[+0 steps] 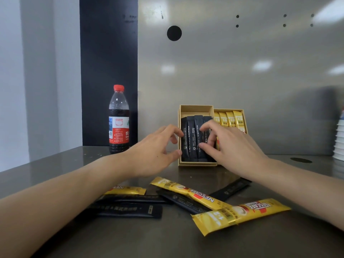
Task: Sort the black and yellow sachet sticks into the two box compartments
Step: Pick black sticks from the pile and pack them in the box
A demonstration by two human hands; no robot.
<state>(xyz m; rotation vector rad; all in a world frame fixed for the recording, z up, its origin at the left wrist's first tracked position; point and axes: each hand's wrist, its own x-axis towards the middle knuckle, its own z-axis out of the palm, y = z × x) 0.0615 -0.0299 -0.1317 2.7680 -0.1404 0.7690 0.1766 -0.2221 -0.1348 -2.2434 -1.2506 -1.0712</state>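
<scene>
Left hand (154, 151) grips the box (195, 109), right hand (229, 146) pinches the black sticks (191, 138), which look light, slick and floppy, best pinched mid-length.

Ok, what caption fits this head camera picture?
Left hand holds the box while right hand pinches black sticks inside; loose sticks lie nearby.
</scene>
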